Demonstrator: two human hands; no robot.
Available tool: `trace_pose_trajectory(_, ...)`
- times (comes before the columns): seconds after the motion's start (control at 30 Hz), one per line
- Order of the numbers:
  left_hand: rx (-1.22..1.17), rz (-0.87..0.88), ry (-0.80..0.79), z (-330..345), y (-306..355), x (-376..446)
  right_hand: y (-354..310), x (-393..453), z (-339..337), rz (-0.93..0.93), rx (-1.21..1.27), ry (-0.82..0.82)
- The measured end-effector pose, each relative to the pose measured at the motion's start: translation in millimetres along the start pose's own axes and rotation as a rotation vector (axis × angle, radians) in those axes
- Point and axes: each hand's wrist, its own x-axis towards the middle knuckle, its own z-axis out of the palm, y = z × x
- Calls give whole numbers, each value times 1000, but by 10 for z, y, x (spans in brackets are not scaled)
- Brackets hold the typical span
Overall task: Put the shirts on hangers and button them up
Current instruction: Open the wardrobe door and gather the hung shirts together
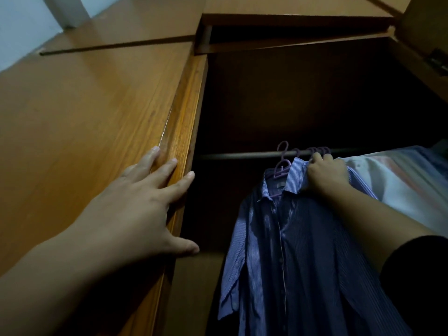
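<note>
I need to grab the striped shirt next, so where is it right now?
In the head view the striped shirt hangs right of centre inside the wardrobe, on a purple hanger at the rail, the right hand gripping its collar.

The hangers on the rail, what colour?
Light purple hangers, seen in the head view.

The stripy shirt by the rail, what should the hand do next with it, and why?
Probably let go. The blue striped shirt already hangs on a purple hanger hooked over the wardrobe rail, so it likely stays up alone. The right hand grips its collar, while the left hand rests open on the wardrobe door.
</note>
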Motion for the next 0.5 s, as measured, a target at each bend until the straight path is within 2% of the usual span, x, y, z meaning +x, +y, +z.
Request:
trace_pose_trajectory(0.17,-25,24,-34,15,-55,-13,-32,12,-18,-24,9,-36)
trace_pose_trajectory(0.33,-8,36,18,34,-54,-21,-56,-48,74,-117,-95,37)
trace_pose_trajectory(0.5,-8,19,54,43,-30,-27,-38,-118,126,-93,-44,31)
